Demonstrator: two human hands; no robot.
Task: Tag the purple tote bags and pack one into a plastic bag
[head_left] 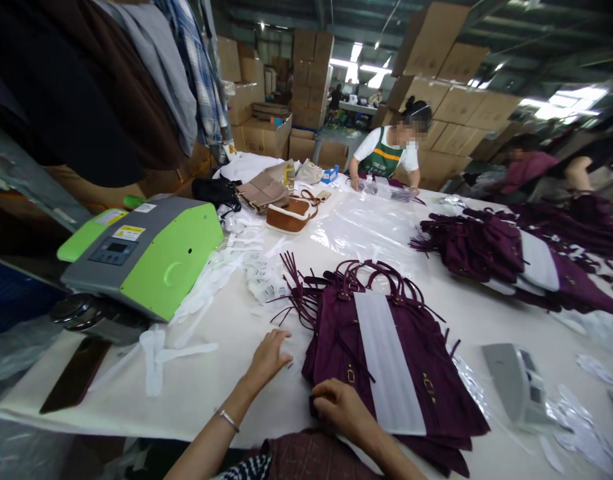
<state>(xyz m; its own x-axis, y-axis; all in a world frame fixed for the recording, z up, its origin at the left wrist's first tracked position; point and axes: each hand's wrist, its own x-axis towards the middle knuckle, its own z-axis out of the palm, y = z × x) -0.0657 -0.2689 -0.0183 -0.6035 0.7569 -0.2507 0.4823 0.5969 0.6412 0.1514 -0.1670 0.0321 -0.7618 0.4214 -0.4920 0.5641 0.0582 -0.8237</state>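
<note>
Partly hidden: right hand point(343, 403) sits at the near left corner of the purple bag stack point(416, 340), fingers curled, fingertips turned away. Dark bit point(314, 405) shows at them; can't tell if it's bag edge or a loose piece, or if it's pinched. Left hand point(267, 360) is over the table just left of the stack, fingers loosely spread, holding nothing visible. Stack lies flat right in front of the person, handles away; pale strip point(391, 373) covers the top bag's middle, lower bags mostly buried, count unclear. Both forearms cut off at bottom. Left side: green-grey machine point(156, 257), phone point(76, 375) near it. Right: grey device point(516, 387), blurry; second bag pile point(491, 250) beyond. Co-worker point(386, 157) across the table handles clear plastic, contents hard to read.
</note>
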